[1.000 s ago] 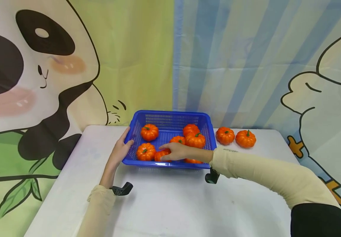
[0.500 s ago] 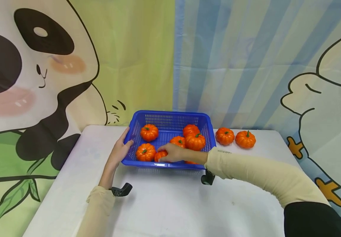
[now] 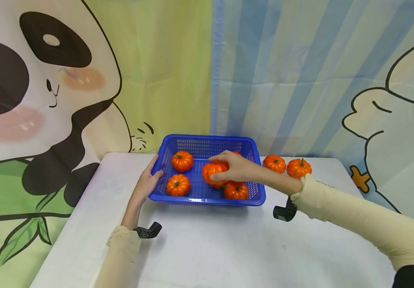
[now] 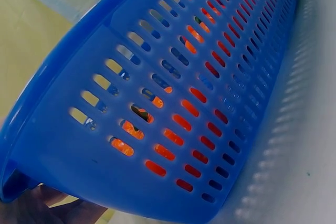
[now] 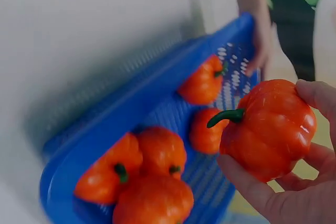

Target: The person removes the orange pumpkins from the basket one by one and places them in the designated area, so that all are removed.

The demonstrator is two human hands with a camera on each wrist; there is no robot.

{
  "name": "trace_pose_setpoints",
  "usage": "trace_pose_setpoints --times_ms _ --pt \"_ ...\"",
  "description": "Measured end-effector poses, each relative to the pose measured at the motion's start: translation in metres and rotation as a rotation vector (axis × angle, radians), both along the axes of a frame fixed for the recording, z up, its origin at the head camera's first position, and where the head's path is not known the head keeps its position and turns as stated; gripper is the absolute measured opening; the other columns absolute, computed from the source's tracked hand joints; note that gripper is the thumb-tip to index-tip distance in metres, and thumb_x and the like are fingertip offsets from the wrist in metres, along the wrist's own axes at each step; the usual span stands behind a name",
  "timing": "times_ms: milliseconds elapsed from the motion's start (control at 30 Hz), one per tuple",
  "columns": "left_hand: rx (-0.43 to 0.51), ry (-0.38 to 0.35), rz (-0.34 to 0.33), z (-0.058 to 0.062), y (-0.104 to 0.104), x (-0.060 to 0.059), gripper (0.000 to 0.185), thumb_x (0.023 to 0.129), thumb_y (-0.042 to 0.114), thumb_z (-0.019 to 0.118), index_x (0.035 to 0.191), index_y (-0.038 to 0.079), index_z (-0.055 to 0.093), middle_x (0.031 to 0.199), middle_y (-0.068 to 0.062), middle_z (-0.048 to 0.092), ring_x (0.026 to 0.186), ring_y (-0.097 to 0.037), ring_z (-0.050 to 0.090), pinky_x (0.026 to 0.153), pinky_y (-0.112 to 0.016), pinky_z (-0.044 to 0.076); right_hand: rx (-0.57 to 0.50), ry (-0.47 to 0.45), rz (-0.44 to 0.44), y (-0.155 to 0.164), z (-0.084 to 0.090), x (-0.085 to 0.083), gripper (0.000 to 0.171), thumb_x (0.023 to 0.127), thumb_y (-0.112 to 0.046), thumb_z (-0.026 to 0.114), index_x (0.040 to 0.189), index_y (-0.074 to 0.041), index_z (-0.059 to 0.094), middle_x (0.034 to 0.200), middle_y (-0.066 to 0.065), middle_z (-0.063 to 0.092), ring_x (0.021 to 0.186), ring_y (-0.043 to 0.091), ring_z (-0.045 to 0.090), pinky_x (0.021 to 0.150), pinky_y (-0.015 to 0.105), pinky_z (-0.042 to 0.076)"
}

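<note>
Head view: right fingers (image 3: 220, 157) round orange pumpkin (image 3: 210, 175), left fingers (image 3: 151, 163) round blue basket (image 3: 199, 201) rim.

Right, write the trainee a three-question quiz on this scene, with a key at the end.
1. True or false: the right hand holds its pumpkin by the stem.
2. How many pumpkins can be seen on the table outside the basket?
3. Where is the left hand?
A) flat on the table
B) at the basket's left end
C) around a pumpkin

Key:
1. False; fingers and thumb hold its body, and the stem is free.
2. Two.
3. B
</note>
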State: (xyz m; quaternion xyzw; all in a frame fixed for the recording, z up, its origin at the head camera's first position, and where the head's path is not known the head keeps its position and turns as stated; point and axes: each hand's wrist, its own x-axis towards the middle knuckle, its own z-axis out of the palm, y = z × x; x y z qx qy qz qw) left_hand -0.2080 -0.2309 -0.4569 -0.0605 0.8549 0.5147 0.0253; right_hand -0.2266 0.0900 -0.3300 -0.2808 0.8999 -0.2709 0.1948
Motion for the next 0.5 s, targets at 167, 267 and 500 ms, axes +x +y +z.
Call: trace_pose_setpoints --times_ms 167,267,500 --pt "-0.002 -0.005 0.002 0.000 0.002 0.000 0.066 0.100 0.022 0.043 0.156 0.034 0.010 0.163 -0.014 0.018 0.147 -0.041 0.024 0.117 -0.061 0.020 -0.063 -0.043 -0.145 0.056 0.019 0.000 0.062 0.087 -0.041 0.069 0.141 -0.018 0.051 0.139 0.015 0.047 0.111 0.035 0.056 0.085 0.041 0.057" --pt "0.002 -0.013 0.003 0.001 0.002 0.000 0.066 0.100 0.022 0.043 0.157 0.033 0.010 0.163 -0.014 0.017 0.147 -0.041 0.023 0.117 -0.061 0.019 -0.086 -0.075 -0.238 0.093 0.023 -0.004 0.066 0.090 -0.044 0.065 0.145 -0.014 0.045 0.144 0.020 0.042 0.112 0.038 0.056 0.084 0.041 0.056" --pt "-0.002 0.011 -0.009 -0.001 0.001 0.000 0.066 0.100 0.021 0.043 0.157 0.032 0.010 0.162 -0.016 0.019 0.147 -0.041 0.024 0.117 -0.061 0.020 -0.066 -0.062 -0.447 0.179 0.016 -0.024 0.076 0.093 -0.047 0.059 0.150 -0.005 0.033 0.148 0.029 0.036 0.116 0.042 0.056 0.087 0.042 0.057"
